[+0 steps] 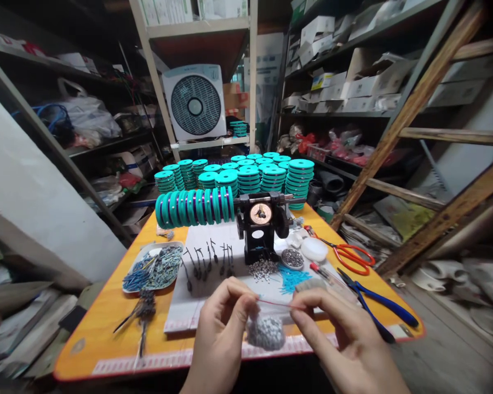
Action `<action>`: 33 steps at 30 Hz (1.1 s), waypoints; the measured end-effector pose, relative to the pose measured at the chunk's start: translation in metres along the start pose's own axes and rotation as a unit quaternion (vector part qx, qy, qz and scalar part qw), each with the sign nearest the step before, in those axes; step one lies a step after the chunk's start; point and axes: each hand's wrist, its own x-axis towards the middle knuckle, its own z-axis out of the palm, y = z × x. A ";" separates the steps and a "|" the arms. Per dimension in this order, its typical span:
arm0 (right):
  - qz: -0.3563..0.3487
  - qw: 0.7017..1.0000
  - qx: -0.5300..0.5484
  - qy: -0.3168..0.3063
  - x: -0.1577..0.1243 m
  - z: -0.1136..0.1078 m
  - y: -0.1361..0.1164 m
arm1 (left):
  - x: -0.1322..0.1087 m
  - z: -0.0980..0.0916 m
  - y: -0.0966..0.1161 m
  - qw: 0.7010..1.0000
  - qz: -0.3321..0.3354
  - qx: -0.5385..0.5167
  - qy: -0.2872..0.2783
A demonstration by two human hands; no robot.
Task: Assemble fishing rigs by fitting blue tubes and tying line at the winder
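Observation:
My left hand [225, 323] and my right hand [332, 323] pinch a thin red line [276, 302] stretched between them near the table's front edge. Below the line lies a clear bag of small pale grey pieces [266, 332]. Just beyond my hands are a pile of small silvery pieces [263, 269] and a bunch of light blue strips [292, 279]. A black winding machine [259, 227] stands behind them, with a row of teal spools [195, 207] on its shaft. Several dark, short-stemmed pieces [208, 260] lie on the white board [178, 314].
A white tray of blue-green pieces [154, 266] and a dark bundle [145, 309] lie left. On the right are red-handled scissors [353, 255] and blue-handled pliers [380, 303]. Stacked teal spools [248, 178] line the back; a wooden ladder [402, 131] leans at the right.

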 end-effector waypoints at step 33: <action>0.019 0.983 -0.174 0.049 0.083 -0.115 0.051 | -0.018 -0.002 -0.013 0.979 0.041 0.199 0.000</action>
